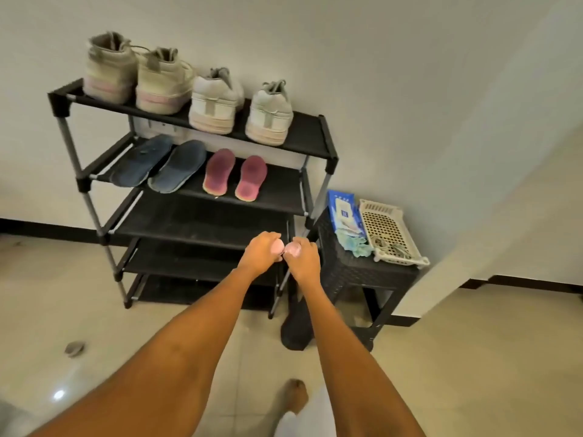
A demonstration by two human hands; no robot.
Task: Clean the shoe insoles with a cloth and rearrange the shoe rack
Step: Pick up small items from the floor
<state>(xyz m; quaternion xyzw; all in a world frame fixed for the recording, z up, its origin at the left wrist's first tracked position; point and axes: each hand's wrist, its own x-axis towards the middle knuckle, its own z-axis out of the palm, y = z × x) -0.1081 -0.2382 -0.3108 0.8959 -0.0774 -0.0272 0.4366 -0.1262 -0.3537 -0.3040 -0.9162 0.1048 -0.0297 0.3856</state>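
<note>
Your left hand point(260, 251) and right hand point(303, 259) are out in front of the shoe rack point(195, 216), close together, knuckles nearly touching, both with fingers curled. Each pinches a bit of something pale pink, small and blurred; it could be a cloth or wipe, can't tell which, or whether it is one piece or two. On the rack's top shelf sit two tall beige sneakers point(135, 78) on the left and two low white sneakers point(241, 105) on the right, heels toward you. Second shelf: two blue insoles point(159, 165) on the left, two pink insoles point(235, 175) just beside them, all lying flat. The lower shelves show only dark fabric. To the right of the rack stands a black stool point(356, 269), carrying a blue wipes pack point(342, 209), a crumpled greenish cloth point(355, 244) in front of it, and a white basket point(389, 234) alongside. The floor is pale tile point(473, 357), with a small grey scrap point(74, 347) at left. Your bare foot point(295, 394) shows at the bottom.
</note>
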